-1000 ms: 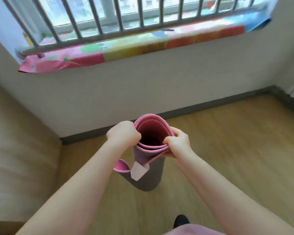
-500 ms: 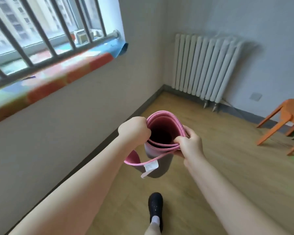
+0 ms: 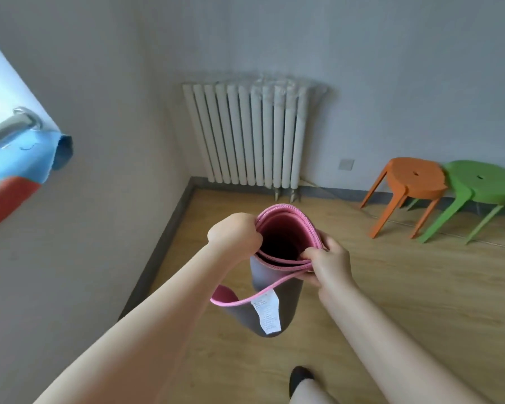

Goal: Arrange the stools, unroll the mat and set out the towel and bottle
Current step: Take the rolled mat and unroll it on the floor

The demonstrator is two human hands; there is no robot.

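I hold a rolled mat (image 3: 277, 290) upright above the floor; it is pink inside and grey outside, with a white label on its loose outer flap. My left hand (image 3: 235, 236) grips the left side of the roll's top rim. My right hand (image 3: 328, 260) pinches the right side of the rim. An orange stool (image 3: 411, 182) and a green stool (image 3: 478, 185) stand side by side against the far wall at the right. No towel or bottle is in view.
A white radiator (image 3: 248, 135) hangs on the far wall near the corner. The left wall carries a window ledge with a colourful cover (image 3: 21, 170). Wooden floor (image 3: 391, 301) spreads to the right. My dark shoe (image 3: 301, 377) shows at the bottom.
My view has swung right from the window wall to the corner with the radiator, and the two stools have come into sight. Both hands keep the same hold on the mat.
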